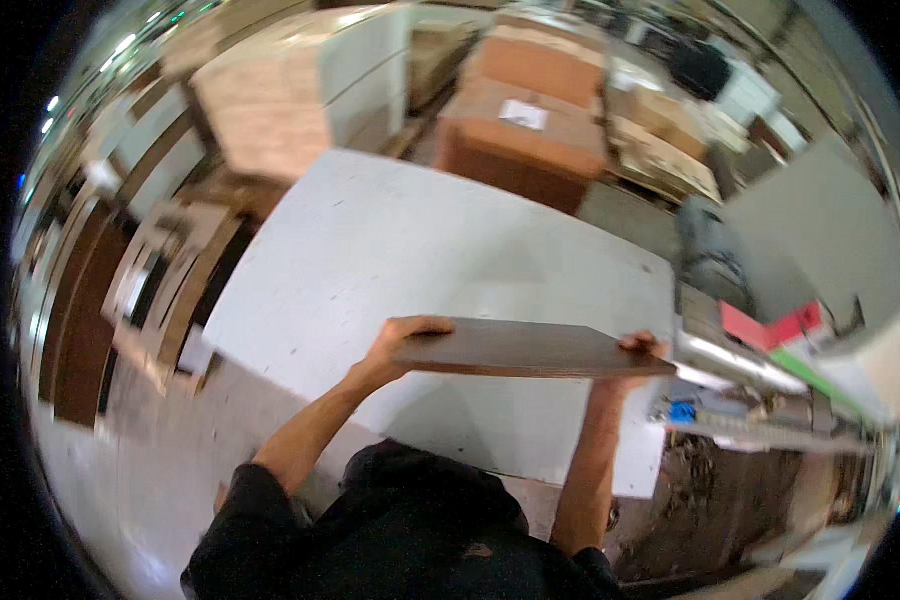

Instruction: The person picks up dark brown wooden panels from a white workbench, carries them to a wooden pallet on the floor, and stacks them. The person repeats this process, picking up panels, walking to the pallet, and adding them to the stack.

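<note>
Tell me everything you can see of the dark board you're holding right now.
The dark brown board is a thin, flat rectangular panel, wood-like with a smooth matte face and a slightly lighter near edge. It is held roughly level, long side across the view, above the big white table. The left hand grips its left end, fingers curled over the top; the right hand holds the right end. No damage is visible; its underside is hidden.
</note>
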{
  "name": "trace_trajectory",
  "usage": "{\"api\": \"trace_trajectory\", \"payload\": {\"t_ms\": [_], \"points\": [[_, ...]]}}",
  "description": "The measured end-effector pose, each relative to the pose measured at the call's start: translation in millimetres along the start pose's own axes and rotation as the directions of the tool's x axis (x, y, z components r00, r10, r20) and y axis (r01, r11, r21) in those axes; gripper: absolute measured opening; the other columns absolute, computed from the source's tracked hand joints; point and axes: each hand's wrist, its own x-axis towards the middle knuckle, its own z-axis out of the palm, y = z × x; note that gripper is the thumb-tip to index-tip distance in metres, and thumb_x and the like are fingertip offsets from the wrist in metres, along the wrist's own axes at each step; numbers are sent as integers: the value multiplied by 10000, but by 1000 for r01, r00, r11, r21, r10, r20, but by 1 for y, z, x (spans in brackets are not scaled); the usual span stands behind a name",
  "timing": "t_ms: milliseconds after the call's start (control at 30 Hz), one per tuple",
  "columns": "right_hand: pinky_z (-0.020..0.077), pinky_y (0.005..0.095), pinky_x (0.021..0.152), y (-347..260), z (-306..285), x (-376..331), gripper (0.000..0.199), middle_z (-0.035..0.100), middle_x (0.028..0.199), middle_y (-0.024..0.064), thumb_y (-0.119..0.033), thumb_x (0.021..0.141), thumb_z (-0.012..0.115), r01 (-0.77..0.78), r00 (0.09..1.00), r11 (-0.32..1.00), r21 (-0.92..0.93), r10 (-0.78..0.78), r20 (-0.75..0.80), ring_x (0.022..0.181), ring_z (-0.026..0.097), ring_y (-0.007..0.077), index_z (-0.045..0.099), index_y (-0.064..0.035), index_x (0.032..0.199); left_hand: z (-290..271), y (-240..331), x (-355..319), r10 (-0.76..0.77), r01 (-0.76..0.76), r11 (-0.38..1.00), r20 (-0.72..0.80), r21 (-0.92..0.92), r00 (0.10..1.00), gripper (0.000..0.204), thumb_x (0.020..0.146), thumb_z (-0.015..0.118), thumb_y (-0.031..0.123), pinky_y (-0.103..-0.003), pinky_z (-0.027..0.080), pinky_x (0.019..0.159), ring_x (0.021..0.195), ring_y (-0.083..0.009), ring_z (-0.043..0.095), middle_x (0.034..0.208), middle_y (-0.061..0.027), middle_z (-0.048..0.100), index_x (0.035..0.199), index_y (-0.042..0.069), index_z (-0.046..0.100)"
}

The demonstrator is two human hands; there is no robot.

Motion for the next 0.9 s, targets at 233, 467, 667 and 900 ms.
{"api": "trace_trajectory", "payload": {"t_ms": [233, 467, 667, 900], "points": [[571, 379, 720, 28, 0, -4, 538, 629, 729, 108, -421, 1076, 303, -54, 958, 998, 12, 48, 283, 765, 627, 234, 639, -59, 863, -19, -46, 20, 347, -344, 938, -129, 52, 929, 885, 945, 276, 722, -490, 461, 1000, 1163, -429, 573, 1169, -247, 646, 1093, -64, 654], [559, 415, 752, 35, -13, 2, 583, 614, 749, 107, -462, 1074, 247, -36, 943, 999, -39, 47, 330, 792, 615, 237, 627, -69, 873, -23, -54, 36, 343, -331, 938, -140, 104, 929, 1031, 894, 89, 768, -497, 451, 998, 1152, -429, 573, 1131, -242, 661, 1066, -72, 662], [559, 355, 708, 33, -16, -9, 492, 645, 839, 69, -534, 995, 436, -76, 982, 922, -379, 4, -187, 721, 617, 206, 610, -74, 1024, -25, -22, 34, 91, -92, 996, -148, 4, 985, 326, 754, 856, 118, -327, 558, 772, 864, -191, 698, 937, -101, 736, 991, -31, 689], [420, 316, 849, 25, 20, -55, 350, 618, 990, 22, -341, 973, 620, -233, 972, 711, -664, 190, -138, 896, 522, 146, 647, -13, 1093, -16, -20, 49, -334, 155, 907, -446, -391, 830, 420, 933, 665, 419, -261, 408, 647, 725, -79, 468, 775, 23, 560, 888, 1, 644]]}}
